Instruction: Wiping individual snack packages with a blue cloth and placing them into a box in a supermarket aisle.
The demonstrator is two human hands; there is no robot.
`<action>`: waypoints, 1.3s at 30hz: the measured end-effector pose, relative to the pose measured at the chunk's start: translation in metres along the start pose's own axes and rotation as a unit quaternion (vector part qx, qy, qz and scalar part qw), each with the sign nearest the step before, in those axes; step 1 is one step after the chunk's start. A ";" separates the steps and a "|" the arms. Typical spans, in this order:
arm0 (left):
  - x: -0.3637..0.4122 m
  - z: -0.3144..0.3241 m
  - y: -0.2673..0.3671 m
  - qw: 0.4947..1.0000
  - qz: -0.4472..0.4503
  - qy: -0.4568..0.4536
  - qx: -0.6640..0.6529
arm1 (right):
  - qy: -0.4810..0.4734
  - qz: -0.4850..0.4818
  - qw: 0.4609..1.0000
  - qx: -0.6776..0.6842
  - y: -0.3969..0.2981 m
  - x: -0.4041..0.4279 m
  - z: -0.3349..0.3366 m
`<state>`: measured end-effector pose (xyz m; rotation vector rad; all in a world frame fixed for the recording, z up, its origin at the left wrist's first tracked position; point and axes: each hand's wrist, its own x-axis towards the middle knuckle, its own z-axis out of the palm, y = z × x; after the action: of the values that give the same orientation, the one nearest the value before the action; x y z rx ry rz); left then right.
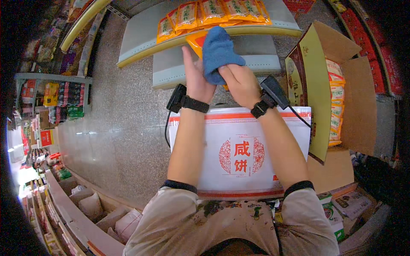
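An orange plastic food packet [195, 42] is held in my left hand [199, 76], its thumb raised along the near side. A folded blue cloth [218, 52] covers most of that packet. My right hand [242, 85] pinches the lower end of the cloth and presses it against the packet. Just beyond both hands, a grey metal shelf [141, 41] carries a row of similar orange packets [214, 12] bearing writing. Below my forearms lies a white carton [211, 156] with red print. The fingers of my left hand are partly hidden by the cloth and packet.
At my right, an open cardboard box [355, 105] contains several more packets [336, 108]. A lower grey shelf [173, 67] sits under the front one. Stocked shelves [53, 92] stand to the left, and bins with sacks [91, 204] line the lower left.
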<state>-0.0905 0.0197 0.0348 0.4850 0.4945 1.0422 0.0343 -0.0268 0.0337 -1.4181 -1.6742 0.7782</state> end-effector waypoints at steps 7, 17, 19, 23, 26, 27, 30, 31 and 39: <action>0.001 -0.002 -0.003 0.998 -0.007 -0.022 0.053 | 0.203 -0.058 0.976 -0.060 0.010 0.001 0.003; 0.000 0.002 -0.021 0.897 0.071 0.038 0.434 | 0.143 0.064 0.932 0.326 0.020 0.009 0.001; 0.005 0.001 -0.021 0.912 0.040 0.076 0.401 | 0.067 0.077 0.966 0.238 0.019 0.005 -0.011; 0.006 -0.005 -0.018 0.893 0.060 0.145 0.421 | 0.039 -0.012 0.975 0.219 0.049 0.004 0.010; 0.003 -0.005 -0.020 0.907 0.116 0.157 0.373 | -0.018 0.175 0.937 0.302 0.031 0.009 0.008; 0.004 -0.007 -0.019 0.912 0.104 0.163 0.362 | -0.043 0.217 0.927 0.303 0.032 0.011 0.008; 0.007 -0.013 -0.018 0.936 0.081 0.155 0.306 | 0.001 0.229 0.966 0.117 0.027 0.012 0.001; 0.007 -0.013 -0.017 0.940 0.079 0.145 0.297 | 0.015 0.240 0.969 0.060 0.022 0.012 -0.003; 0.007 -0.009 -0.019 0.954 0.034 0.111 0.276 | 0.218 0.130 0.962 0.101 0.031 0.011 0.000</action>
<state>-0.0801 0.0195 0.0154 0.8876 0.9870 1.0250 0.0492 -0.0106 0.0097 -1.5469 -1.0570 0.6938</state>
